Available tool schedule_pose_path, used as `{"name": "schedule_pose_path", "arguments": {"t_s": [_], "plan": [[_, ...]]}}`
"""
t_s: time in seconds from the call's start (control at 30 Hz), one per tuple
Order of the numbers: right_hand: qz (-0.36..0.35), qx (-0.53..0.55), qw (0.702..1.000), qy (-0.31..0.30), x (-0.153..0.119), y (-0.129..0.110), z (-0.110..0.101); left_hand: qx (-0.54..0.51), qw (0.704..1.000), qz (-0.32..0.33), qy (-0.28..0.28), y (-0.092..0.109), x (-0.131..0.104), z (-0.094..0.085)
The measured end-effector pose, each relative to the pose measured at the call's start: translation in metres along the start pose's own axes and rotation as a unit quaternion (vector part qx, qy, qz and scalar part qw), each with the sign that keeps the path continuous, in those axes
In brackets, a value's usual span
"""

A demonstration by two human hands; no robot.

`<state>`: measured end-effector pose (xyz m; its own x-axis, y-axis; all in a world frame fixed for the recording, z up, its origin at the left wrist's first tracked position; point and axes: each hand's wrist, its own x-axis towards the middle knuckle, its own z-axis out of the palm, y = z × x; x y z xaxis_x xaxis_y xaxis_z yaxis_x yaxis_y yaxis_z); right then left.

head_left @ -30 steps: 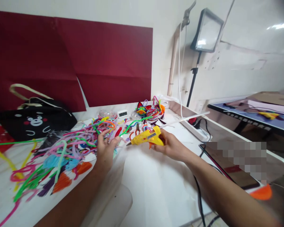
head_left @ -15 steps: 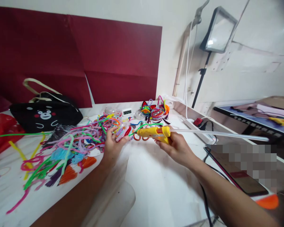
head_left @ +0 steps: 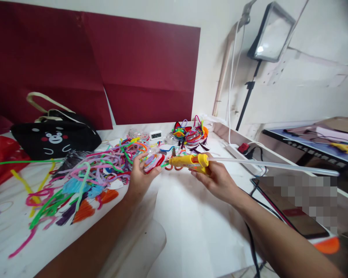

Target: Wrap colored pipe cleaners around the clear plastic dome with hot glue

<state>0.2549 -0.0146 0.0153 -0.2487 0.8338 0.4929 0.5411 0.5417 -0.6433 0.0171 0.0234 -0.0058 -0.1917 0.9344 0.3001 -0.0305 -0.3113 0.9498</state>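
Left fingers [head_left: 138,164] grasp striped piece [head_left: 154,162], right fingers [head_left: 202,178] glue gun [head_left: 183,161]; white tabletop [head_left: 191,231], maroon sheet [head_left: 147,69] behind.

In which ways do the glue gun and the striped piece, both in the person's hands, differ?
The glue gun is mostly yellow; the striped piece has several colours, red and pink among them. The glue gun has a long pale stick behind it; the striped piece looks compact and rounded. The right hand holds the glue gun, the left hand the striped piece. Both are held one-handed.

left hand [head_left: 139,178]: holds striped piece [head_left: 154,163] | right hand [head_left: 219,178]: holds yellow glue gun [head_left: 188,161], pointed toward striped piece
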Motion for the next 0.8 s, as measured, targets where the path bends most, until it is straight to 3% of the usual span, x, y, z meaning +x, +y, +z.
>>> {"name": "schedule_pose_path", "arguments": {"t_s": [0.33, 0.8], "plan": [[-0.007, -0.089, 0.996, -0.005, -0.002, 0.0018, -0.0012, 0.01, 1.0, 0.005, -0.001, -0.0014, -0.0012, 0.0001], [-0.034, -0.106, 0.994, -0.015, -0.0028, 0.0016, -0.0005, 0.009, 1.0, -0.001, -0.011, 0.0008, -0.0029, 0.0008]]}}
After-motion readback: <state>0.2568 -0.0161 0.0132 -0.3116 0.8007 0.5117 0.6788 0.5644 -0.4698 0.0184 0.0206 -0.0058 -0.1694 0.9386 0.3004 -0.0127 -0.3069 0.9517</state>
